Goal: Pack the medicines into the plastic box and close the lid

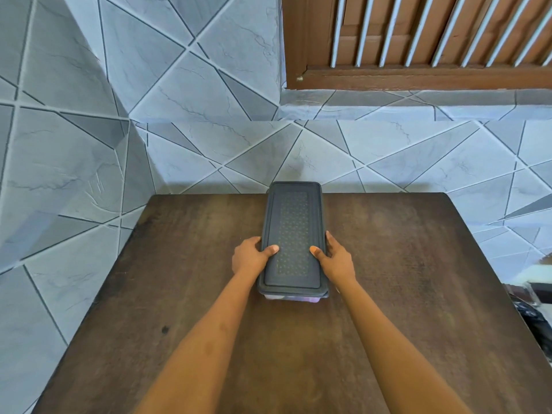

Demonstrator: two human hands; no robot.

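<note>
Dark wooden tabletop (388,264), tiled walls behind.
Left hand (250,256) and right hand (337,258) clasp the lidded plastic box (292,234), grip at nine and three o'clock.

Looks like a home, likely a kitchen or utility corner. Walls (89,121) tiled floor-to-top in grey marble-look tiles with diagonal geometric lines, meeting at a corner on the left. Brown wooden window frame (418,76) with white vertical bars (388,28) at upper right, tiled sill below it. Dark, worn wooden table (149,294) pushed against the tiled wall. Blurred household clutter (534,303) past the table's right edge, too indistinct to identify. No industrial or office fittings visible; domestic finish throughout.
</note>
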